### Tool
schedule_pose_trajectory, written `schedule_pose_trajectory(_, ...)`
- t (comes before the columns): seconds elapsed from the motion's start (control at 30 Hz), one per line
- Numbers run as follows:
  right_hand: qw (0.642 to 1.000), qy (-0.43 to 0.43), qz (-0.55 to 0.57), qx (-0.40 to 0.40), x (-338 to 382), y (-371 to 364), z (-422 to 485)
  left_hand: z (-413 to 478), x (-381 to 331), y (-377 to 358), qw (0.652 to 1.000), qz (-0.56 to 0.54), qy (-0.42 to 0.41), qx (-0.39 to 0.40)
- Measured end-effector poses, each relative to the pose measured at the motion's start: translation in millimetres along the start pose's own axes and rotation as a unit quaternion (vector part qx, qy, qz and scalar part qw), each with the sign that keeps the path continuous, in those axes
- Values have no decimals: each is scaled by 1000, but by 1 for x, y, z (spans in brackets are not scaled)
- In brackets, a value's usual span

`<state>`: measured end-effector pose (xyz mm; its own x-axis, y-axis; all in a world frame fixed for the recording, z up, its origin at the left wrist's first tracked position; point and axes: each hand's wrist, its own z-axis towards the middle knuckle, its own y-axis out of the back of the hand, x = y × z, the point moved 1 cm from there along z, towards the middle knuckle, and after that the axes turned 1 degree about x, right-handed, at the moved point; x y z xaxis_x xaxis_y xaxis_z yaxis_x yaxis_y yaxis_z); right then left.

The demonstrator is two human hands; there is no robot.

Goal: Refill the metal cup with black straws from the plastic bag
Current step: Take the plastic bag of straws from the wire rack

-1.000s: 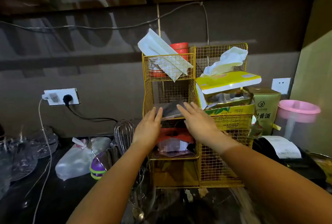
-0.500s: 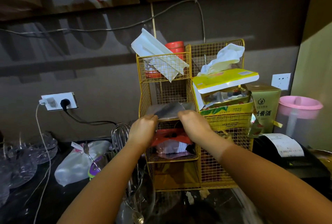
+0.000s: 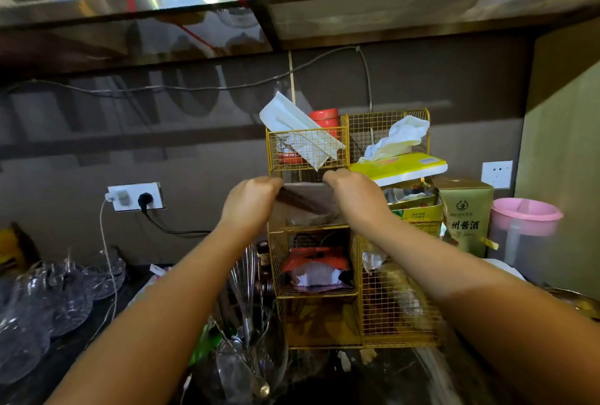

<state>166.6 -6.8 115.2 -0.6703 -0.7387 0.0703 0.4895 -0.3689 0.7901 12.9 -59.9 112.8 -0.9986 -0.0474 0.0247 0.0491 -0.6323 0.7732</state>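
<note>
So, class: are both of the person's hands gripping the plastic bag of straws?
Yes, the left hand and right hand each pinch an upper corner of the plastic bag.

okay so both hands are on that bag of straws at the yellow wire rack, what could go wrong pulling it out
1. The plastic bag is gripped by the left hand and right hand right under the upper basket; it might snag on the wire.
2. A tug could shake the yellow wire rack, and the tissue box overhanging its edge may slide off.
3. Glassware and a whisk sit below the forearms, so a quick pull back could knock them.
</note>
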Motion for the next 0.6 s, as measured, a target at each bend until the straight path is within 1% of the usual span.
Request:
schedule_pose_trajectory(0.13,998,4,24,-51,11,20,-1,-8,-2,37,999,17,-10,-40)
schedule_pose_trajectory(0.23,997,24,32,-66,26,32,-8,-21,-1,60,998,22,-11,-61)
schedule_pose_trajectory(0.33,994,49,52,-79,44,40,-18,-40,5,79,997,39,-1,-66)
schedule_pose_trajectory(0.47,990,76,97,-67,66,41,-28,-73,12,103,998,49,18,-44)
schedule_pose_trajectory(0.6,981,120,152,-22,91,32,-47,-116,17,123,999,38,33,5)
